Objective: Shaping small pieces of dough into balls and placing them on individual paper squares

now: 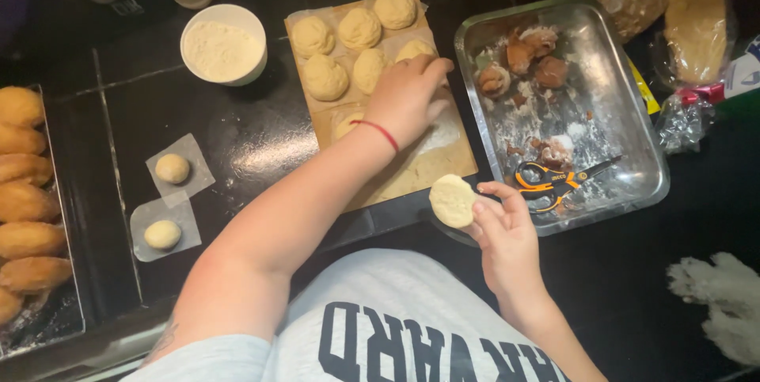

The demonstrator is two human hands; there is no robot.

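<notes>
Clear plastic bags (690, 26) holding tan dough lie at the table's (237, 144) far right corner, beside a glass tray (625, 113) with orange-handled scissors (554, 180). A white bowl of flour (223, 43) sits left of a brown board (412, 168) carrying 6 dough balls (348, 49). The left hand (408, 101) reaches across, palm down, fingers curled onto a ball at the board's edge. The right hand (503, 228) pinches a flattened dough disc (453, 201) upright just beside the board's near corner.
</notes>
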